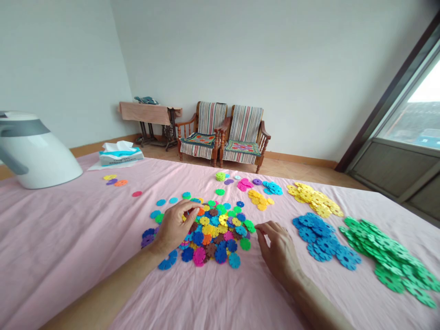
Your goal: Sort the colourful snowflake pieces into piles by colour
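A mixed heap of notched plastic snowflake discs (pixel 209 237) lies on the pink tablecloth, in blue, yellow, green, brown, pink and orange. Over its left part is my left hand (pixel 176 225), thumb and fingers pinched at an orange snowflake disc (pixel 201 211). At the heap's right edge, my right hand (pixel 279 245) has its thumb and index finger closed on the rim of a green snowflake disc (pixel 250 225). Single-colour piles lie farther right: blue discs (pixel 318 238), green discs (pixel 388 256) and yellow discs (pixel 314 198).
Smaller groups of pink discs (pixel 244 184), light-blue discs (pixel 272 188) and orange-yellow discs (pixel 260 200) lie behind the heap. A white jug (pixel 44 156) and a tissue box (pixel 121 156) stand at left. Two wooden armchairs (pixel 242 133) are beyond the table (pixel 103 229).
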Tool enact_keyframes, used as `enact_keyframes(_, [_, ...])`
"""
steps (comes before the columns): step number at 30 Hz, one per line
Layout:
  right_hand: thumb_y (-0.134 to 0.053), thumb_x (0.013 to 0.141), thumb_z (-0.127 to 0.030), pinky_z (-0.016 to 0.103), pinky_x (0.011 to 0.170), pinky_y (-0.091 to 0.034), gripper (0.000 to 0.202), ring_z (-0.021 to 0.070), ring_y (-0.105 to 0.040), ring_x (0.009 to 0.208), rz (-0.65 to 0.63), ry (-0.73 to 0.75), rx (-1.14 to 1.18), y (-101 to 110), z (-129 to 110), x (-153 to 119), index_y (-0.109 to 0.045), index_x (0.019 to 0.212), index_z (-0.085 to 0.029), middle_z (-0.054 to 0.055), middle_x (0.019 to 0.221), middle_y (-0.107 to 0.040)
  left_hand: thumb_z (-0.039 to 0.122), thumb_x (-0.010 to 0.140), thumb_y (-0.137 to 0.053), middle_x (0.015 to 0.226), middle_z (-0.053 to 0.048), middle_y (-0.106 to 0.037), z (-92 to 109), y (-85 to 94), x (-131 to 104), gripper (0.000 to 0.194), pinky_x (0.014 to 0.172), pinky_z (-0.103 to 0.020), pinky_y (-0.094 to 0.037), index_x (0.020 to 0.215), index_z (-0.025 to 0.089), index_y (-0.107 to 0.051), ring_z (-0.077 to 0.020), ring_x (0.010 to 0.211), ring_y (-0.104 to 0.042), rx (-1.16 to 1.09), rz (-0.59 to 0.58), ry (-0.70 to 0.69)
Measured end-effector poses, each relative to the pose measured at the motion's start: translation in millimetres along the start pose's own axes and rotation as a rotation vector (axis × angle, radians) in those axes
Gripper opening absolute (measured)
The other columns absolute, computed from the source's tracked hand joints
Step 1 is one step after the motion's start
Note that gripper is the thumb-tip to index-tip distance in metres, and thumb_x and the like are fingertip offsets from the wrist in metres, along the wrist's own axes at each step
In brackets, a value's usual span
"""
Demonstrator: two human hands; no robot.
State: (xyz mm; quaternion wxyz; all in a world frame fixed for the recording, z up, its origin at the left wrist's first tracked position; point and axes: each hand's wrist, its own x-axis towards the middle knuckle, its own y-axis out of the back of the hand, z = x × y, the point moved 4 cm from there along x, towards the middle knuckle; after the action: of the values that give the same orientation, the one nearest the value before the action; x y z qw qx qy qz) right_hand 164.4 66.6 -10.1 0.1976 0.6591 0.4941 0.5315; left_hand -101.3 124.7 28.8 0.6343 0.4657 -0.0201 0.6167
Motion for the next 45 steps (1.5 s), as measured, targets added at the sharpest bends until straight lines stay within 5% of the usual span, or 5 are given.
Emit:
enact_keyframes(5, [-0.046,0.089,-0.022,0.030,0.073,-0.039,0.021,0.0192,-0.057,0.079,-0.002,0.004,-0.003,-1,1,0,-0.067,0.084,-0.020,0.005,0.080,-0.063,0.019,0.085,-0.055,0.083,-0.001,-0.072,12,-11.3,-6,0.018,0.064,-0.022,-0.047,0.092,0.019,-0.071,-0.0146,0.073,-0.064,-0.098,-0.414,0.032])
enact_keyframes(9, [-0.047,0.089,-0.020,0.030,0.073,-0.038,0.020,0.0190,-0.057,0.078,-0.009,0.006,0.002,-2,3,0,-0.067,0.085,-0.020,0.005,0.080,-0.064,0.014,0.083,-0.058,0.088,0.000,-0.072,25,-12.5,-14,0.017,0.075,-0.023,-0.046,0.091,0.021,-0.072,-0.0147,0.080,-0.065,-0.045,-0.682,-0.094])
enact_keyframes(20, [-0.045,0.090,-0.021,0.031,0.073,-0.037,0.023,0.0191,-0.055,0.079,-0.027,0.006,-0.005,-2,2,0,-0.067,0.085,-0.019,0.005,0.080,-0.063,0.017,0.087,-0.052,0.092,-0.005,-0.069,-2,-3.1,1,0.020,0.076,-0.028,-0.048,0.096,0.019,-0.069,-0.0173,0.085,-0.063,0.062,-0.209,-0.008])
enact_keyframes(27, [-0.045,0.089,-0.020,0.031,0.074,-0.037,0.022,0.0187,-0.056,0.078,-0.040,0.009,-0.002,-3,1,0,-0.067,0.084,-0.019,0.005,0.080,-0.064,0.013,0.085,-0.054,0.099,-0.004,-0.070,14,-17.8,-10,0.028,0.083,-0.030,-0.048,0.105,0.023,-0.070,-0.0182,0.091,-0.063,0.066,-0.454,-0.042])
enact_keyframes(45, [-0.042,0.091,-0.022,0.029,0.069,-0.037,0.027,0.0179,-0.056,0.075,-0.052,0.027,0.019,-3,-6,-1,-0.067,0.083,-0.019,0.005,0.076,-0.063,0.008,0.080,-0.054,0.100,-0.004,-0.066,14,-24.9,-15,0.032,0.085,-0.031,-0.046,0.106,0.022,-0.066,-0.0197,0.096,-0.061,0.145,-0.436,-0.058])
